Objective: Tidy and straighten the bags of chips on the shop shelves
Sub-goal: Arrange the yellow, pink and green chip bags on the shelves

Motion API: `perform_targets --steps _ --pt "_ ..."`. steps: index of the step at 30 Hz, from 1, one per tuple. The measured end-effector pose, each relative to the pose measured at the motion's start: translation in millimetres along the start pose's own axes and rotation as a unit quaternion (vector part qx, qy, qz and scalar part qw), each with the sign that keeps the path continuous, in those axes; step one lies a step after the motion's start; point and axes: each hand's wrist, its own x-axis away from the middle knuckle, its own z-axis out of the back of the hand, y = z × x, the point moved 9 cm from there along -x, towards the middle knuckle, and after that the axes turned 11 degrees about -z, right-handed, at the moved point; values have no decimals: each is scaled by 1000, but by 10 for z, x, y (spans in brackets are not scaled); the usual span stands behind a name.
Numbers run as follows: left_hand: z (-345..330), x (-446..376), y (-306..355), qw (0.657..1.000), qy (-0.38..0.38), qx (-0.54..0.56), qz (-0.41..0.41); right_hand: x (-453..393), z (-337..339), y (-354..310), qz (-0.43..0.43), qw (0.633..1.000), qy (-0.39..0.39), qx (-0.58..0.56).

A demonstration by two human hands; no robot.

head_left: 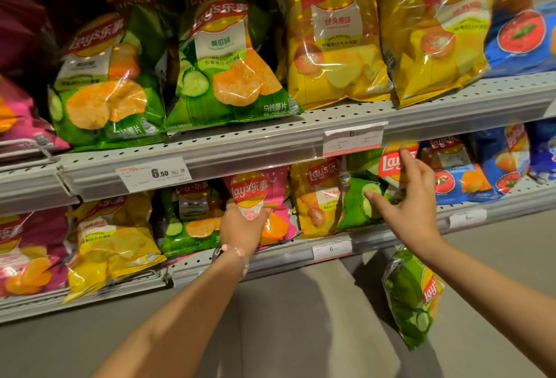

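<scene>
The left hand [244,224] grips the pink bag [261,197] on the lower shelf [279,254]; the right hand [406,197], fingers spread, seems to press the tilted green bag [358,200]. Pushed carelessly, that bag may slide off the lip.

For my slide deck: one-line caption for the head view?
Left hand grips a pink chip bag; right hand touches a green bag.

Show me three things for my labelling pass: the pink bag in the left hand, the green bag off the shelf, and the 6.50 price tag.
pink bag [278,188]: head view, upper right panel.
green bag [406,293]: head view, middle of front.
6.50 price tag [155,173]: head view, beside the printed price.
</scene>
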Motion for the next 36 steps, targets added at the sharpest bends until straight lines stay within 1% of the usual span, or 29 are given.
perform_targets --steps 4,8,10,14,17,21,24,29,33,36 --pt "237 69 42 997 49 48 -37 112 -86 -143 13 1000 -14 -15" --pt "649 165 38 990 92 89 -62 222 -161 -301 23 999 -27 -15" --pt "900 203 16 987 113 86 -74 294 -231 -405 30 999 -38 -17" --pt "1327 253 -125 986 134 72 -69 432 -425 -651 36 998 -58 -6" --pt "1573 277 -296 984 154 70 -57 555 -634 -860 47 996 -73 29" --pt "1739 276 -468 982 159 96 -38 672 -1049 -1117 63 988 -106 95" --pt "1805 263 -482 981 162 102 -44 667 -1385 -1216 51 978 -125 158" --pt "1869 242 -466 980 153 117 -49 680 -1831 -1260 26 957 -133 255" --pt "1862 230 -450 984 134 110 -49 746 -2120 -1190 9 942 -159 297" --pt "1839 226 -433 986 124 101 -48 723 -2220 -1073 -14 936 -178 305"
